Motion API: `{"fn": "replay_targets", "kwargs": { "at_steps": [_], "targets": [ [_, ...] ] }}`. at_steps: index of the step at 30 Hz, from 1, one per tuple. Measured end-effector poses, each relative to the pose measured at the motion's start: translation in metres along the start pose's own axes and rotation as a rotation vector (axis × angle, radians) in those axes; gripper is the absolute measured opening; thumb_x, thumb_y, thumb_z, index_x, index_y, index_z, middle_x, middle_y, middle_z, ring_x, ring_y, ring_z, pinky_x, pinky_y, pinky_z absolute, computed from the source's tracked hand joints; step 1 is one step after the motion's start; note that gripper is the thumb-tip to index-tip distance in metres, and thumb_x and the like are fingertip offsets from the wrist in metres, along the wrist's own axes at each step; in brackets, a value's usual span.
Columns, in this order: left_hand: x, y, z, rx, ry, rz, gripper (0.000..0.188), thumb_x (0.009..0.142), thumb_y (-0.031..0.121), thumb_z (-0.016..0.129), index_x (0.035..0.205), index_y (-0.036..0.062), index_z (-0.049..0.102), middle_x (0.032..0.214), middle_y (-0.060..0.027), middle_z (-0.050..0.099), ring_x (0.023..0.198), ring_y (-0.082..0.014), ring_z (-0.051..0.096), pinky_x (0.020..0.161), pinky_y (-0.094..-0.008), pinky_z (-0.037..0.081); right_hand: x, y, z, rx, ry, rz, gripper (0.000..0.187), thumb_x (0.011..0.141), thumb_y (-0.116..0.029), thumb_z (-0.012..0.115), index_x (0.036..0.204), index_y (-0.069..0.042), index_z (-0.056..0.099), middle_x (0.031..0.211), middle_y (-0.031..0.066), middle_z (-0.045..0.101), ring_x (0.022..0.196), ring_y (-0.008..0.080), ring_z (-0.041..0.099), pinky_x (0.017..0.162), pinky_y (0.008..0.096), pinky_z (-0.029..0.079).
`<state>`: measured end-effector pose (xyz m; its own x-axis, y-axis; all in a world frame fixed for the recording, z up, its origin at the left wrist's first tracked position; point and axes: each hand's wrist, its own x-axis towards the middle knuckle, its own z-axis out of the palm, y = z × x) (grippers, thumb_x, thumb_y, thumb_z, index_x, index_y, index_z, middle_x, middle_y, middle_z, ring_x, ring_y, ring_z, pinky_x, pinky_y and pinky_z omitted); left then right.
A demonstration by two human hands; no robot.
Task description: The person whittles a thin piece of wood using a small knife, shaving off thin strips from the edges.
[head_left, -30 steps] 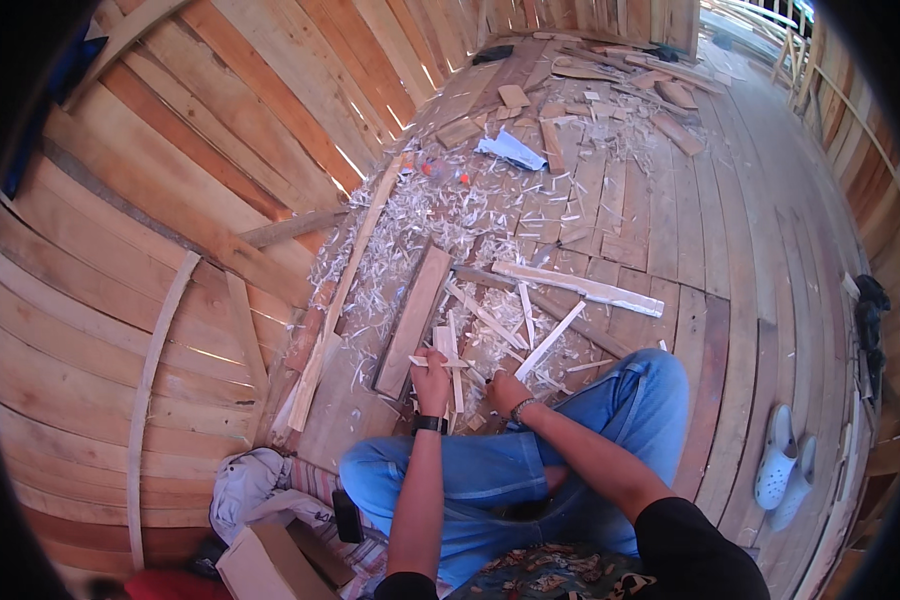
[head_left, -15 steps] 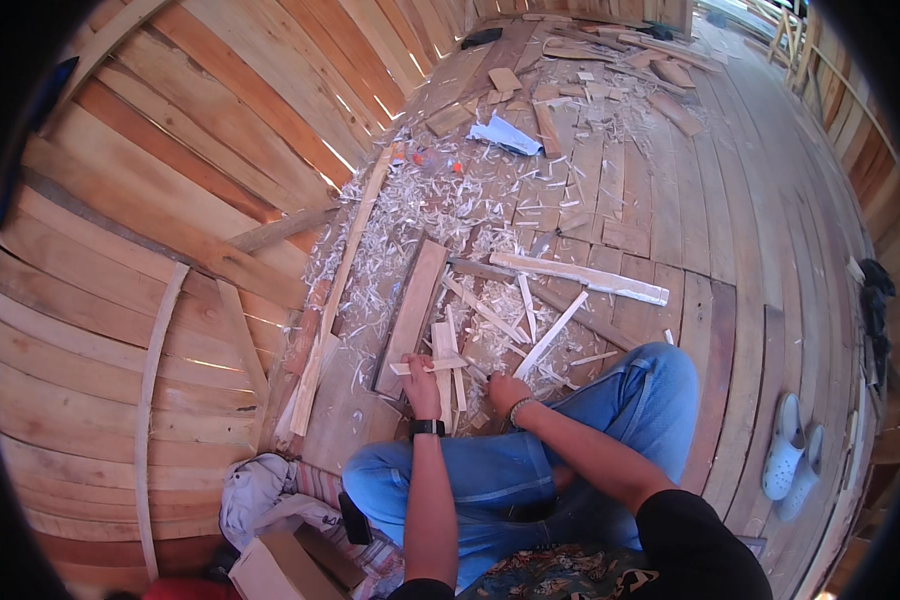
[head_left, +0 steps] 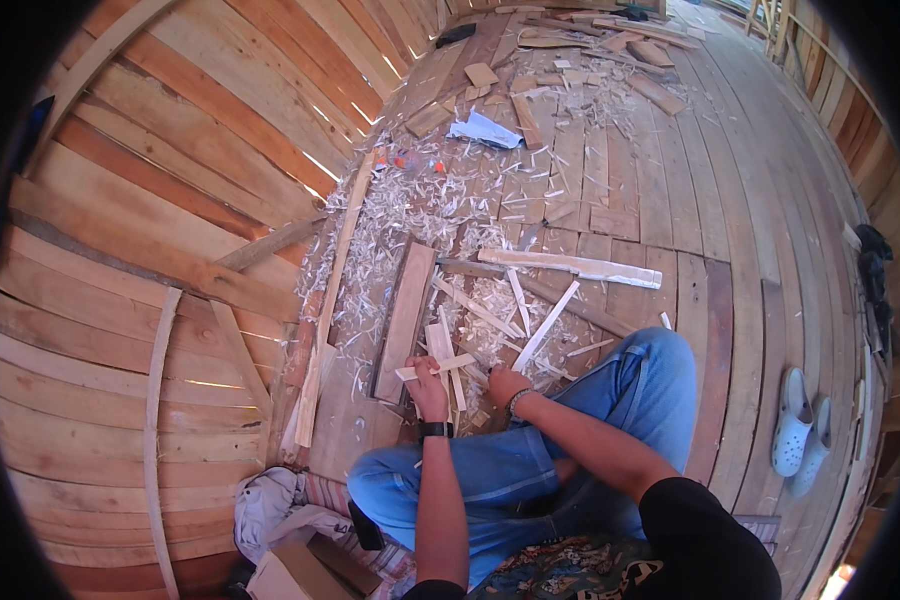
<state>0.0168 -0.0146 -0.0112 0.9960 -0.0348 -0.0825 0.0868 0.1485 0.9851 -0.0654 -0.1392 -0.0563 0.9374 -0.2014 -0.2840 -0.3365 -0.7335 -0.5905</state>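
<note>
Holding a pale wooden strip in the left grip; curling the right grip closed, contents indiscernible; ideally bracing the strip firmly.

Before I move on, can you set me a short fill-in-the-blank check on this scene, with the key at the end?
1. The bare left hand grips a short, flat, pale strip made of ____.
2. The black band sits on the person's ____ wrist.
3. The two pale, perforated clogs lie on the brown plank floor to the person's ____.
4. The long denim trousers are coloured ____.

Missing words: wood; left; right; blue.
</note>
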Motion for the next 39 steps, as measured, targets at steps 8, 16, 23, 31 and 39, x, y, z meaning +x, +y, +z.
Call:
{"fn": "replay_targets", "kwargs": {
  "at_steps": [8,16,23,31,39],
  "targets": [
    [0.013,-0.007,-0.018,0.038,0.046,0.048,0.014,0.097,0.019,0.038,0.085,0.0128,0.043,0.077,0.0006,0.049,0.059,-0.0058,0.039,0.052,-0.0211,0.031,0.011,-0.003,0.003,-0.002,-0.036,-0.034,0.019,0.087,-0.014,0.051,0.096,0.001,0.059,0.091,0.0233,0.067,0.086,0.0369,0.068,0.073,0.0465,0.055],
    [0.005,0.002,-0.019,-0.102,0.067,-0.028,0.015,0.096,0.016,0.04,0.081,0.0122,0.041,0.076,-0.0018,0.052,0.055,-0.0069,0.038,0.05,-0.0215,0.03,0.002,-0.014,-0.005,0.079,-0.033,-0.059,0.023,0.089,-0.018,0.051,0.099,0.001,0.06,0.09,0.0228,0.068,0.085,0.0373,0.067,0.075,0.0479,0.054],
    [0.004,-0.002,-0.01,-0.046,0.027,0.009,0.017,0.097,0.017,0.041,0.08,0.0118,0.042,0.074,-0.0031,0.053,0.054,-0.0078,0.039,0.05,-0.0218,0.032,-0.001,-0.016,-0.016,0.098,-0.035,0.029,0.021,0.086,-0.015,0.056,0.097,0.002,0.062,0.097,0.0209,0.067,0.088,0.0358,0.068,0.076,0.0446,0.055],
    [0.006,-0.002,-0.009,0.033,-0.019,0.017,0.018,0.098,0.018,0.038,0.082,0.0111,0.043,0.077,-0.0022,0.051,0.062,-0.0072,0.041,0.052,-0.022,0.034,-0.001,-0.007,-0.01,0.072,-0.045,0.022,0.022,0.089,-0.018,0.053,0.097,0.002,0.058,0.09,0.0242,0.067,0.089,0.0369,0.068,0.076,0.0453,0.055],
    [0.002,-0.002,-0.006,-0.018,-0.028,0.035,0.018,0.098,0.018,0.039,0.082,0.0105,0.043,0.075,0.0003,0.05,0.058,-0.0053,0.037,0.05,-0.0214,0.029,0.003,0.004,-0.004,0.01,-0.039,0.101,0.022,0.087,-0.015,0.053,0.098,0.004,0.058,0.09,0.0252,0.067,0.082,0.0376,0.068,0.072,0.0456,0.055]
  ]
}}
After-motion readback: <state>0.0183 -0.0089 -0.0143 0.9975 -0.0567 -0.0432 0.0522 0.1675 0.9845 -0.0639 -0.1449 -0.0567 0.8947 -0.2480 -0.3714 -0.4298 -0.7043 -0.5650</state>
